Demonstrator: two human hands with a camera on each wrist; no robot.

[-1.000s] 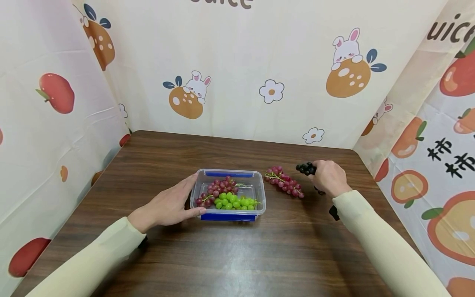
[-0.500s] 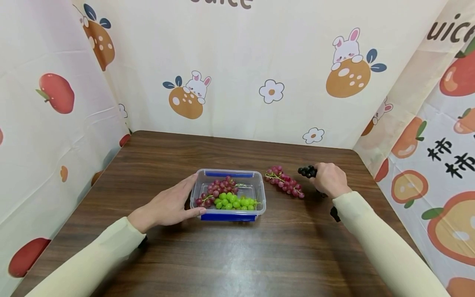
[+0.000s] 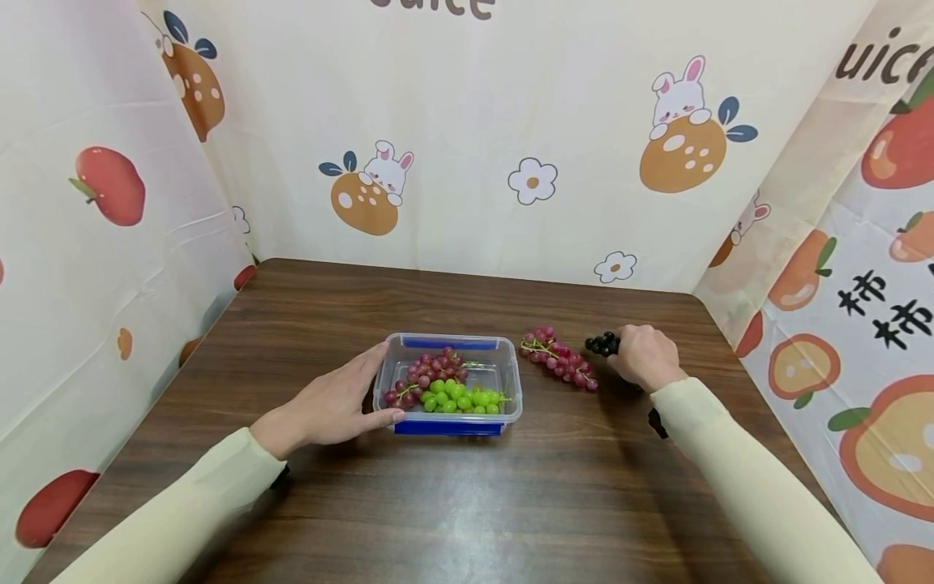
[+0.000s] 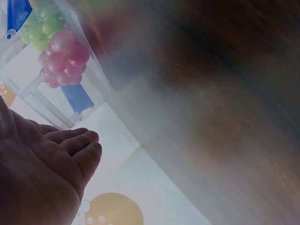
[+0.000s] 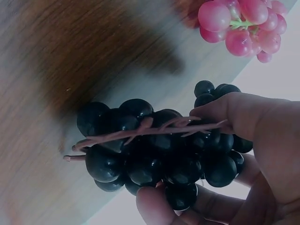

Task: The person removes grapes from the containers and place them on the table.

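Observation:
A clear plastic container (image 3: pixel 511 415) with blue clips holds a bunch of red grapes (image 3: pixel 441 365) and a bunch of green grapes (image 3: pixel 467 397). My left hand (image 3: pixel 332 410) rests against the container's left side, fingers straight and thumb at the front rim. On the right, my right hand (image 3: pixel 645 357) grips a bunch of black grapes (image 3: pixel 601 344); the palm covers part of it in the head view. In the right wrist view, thumb and fingers curl around the black grapes (image 5: pixel 140 154), whose brownish stem runs along the top. Another red bunch (image 3: pixel 558 357) lies between container and right hand.
The dark wooden table (image 3: pixel 452 503) ends at a far edge in front of a printed cloth backdrop (image 3: pixel 467 219). Similar printed cloth hangs along the left and right sides.
My right hand, with the black grapes, has lowered slightly toward the table. The left hand and container keep their places.

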